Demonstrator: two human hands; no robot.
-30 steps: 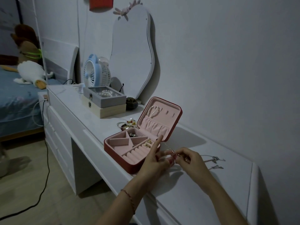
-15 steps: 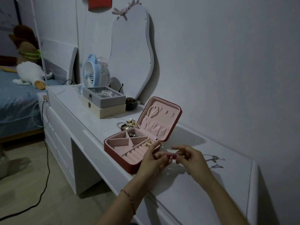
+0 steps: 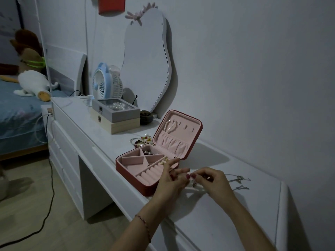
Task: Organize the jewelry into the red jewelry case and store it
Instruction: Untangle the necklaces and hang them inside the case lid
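Head view shows the red jewelry case lying open on the white dresser, a pearl bracelet hung in its lid. Just right of it, the left hand and right hand pinch a small pendant together. Two thin necklaces lie farther right.

Tiny dangling piece pinched btwn left hand and right hand is too small and dim to be ID'd. Near right corner of the red jewelry case is blocked by the left hand. Both forearms get cut off at bottom edge.
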